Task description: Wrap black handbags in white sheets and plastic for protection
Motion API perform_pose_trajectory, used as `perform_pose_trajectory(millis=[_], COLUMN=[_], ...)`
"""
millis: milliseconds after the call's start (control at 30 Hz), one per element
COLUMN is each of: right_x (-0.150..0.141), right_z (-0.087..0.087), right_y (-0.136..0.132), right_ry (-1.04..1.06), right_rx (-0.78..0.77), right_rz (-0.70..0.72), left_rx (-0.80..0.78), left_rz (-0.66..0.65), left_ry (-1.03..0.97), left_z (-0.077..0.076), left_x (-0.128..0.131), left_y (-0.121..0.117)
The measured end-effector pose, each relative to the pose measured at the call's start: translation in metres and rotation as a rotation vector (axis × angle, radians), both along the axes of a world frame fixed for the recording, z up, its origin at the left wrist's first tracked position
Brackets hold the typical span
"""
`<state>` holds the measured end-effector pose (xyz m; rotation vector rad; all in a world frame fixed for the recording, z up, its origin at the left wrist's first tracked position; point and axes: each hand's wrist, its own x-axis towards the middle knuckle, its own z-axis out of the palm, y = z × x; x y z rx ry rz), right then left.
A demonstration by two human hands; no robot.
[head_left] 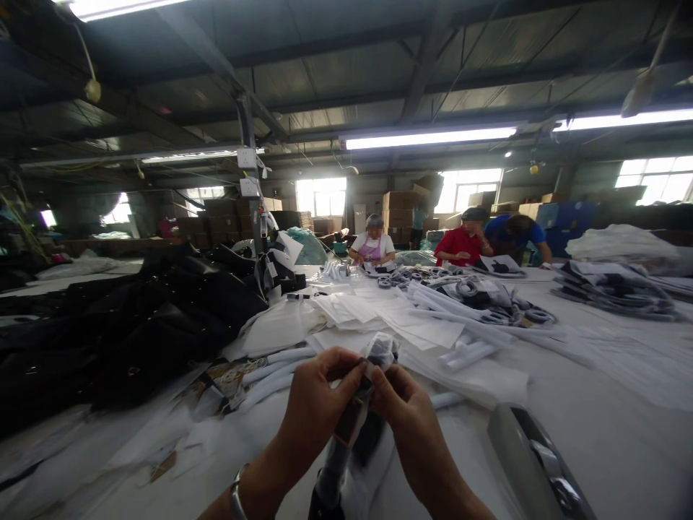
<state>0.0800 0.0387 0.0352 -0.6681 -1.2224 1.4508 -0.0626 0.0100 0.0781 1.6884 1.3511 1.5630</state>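
Both my hands meet low in the middle of the view over a white-covered table (595, 426). My left hand (317, 408), with a bracelet at the wrist, pinches the top of a dark strap in a clear plastic bag (351, 426). My right hand (408, 419) grips the same bagged strap from the other side, fingers closed on it. The crumpled end of the bag (382, 350) sticks up above my fingertips. The strap's lower end hangs down out of view between my wrists.
A heap of black bags (135, 325) fills the left. White paper sheets and rolls (411, 325) and bagged straps (487, 300) cover the table's middle. A curved metal object (535, 462) lies at lower right. Three people (465, 242) work at the far end.
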Motion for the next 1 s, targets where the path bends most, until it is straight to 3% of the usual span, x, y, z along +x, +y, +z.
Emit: perform_pose_trajectory(millis=[133,233,333,567,767,867,1000], right_x=[-0.009,-0.018,-0.026,-0.027,-0.015,-0.012,-0.007], right_z=[-0.004,-0.006,-0.007,-0.008,0.0,0.0,-0.001], right_y=[-0.004,-0.007,-0.009,-0.012,-0.017,-0.016,-0.014], right_ry=[0.018,0.065,0.144,0.194,0.108,0.115,0.188], right_rx=[0.024,0.026,0.006,-0.03,0.028,-0.007,-0.062], right_rz=[-0.121,-0.168,-0.176,-0.2,-0.175,-0.16,-0.082], left_rx=[0.095,0.266,0.413,0.458,0.47,0.42,0.196], left_rz=[0.227,0.447,0.524,0.487,0.469,0.357,0.111], left_ry=[0.279,0.578,0.762,0.796,0.813,0.727,0.441], left_z=[-0.001,-0.004,-0.005,-0.016,-0.027,-0.021,-0.001], left_x=[0.009,0.018,0.023,0.027,0.029,0.027,0.013], left_y=[-0.012,-0.019,-0.024,-0.026,-0.028,-0.031,-0.026])
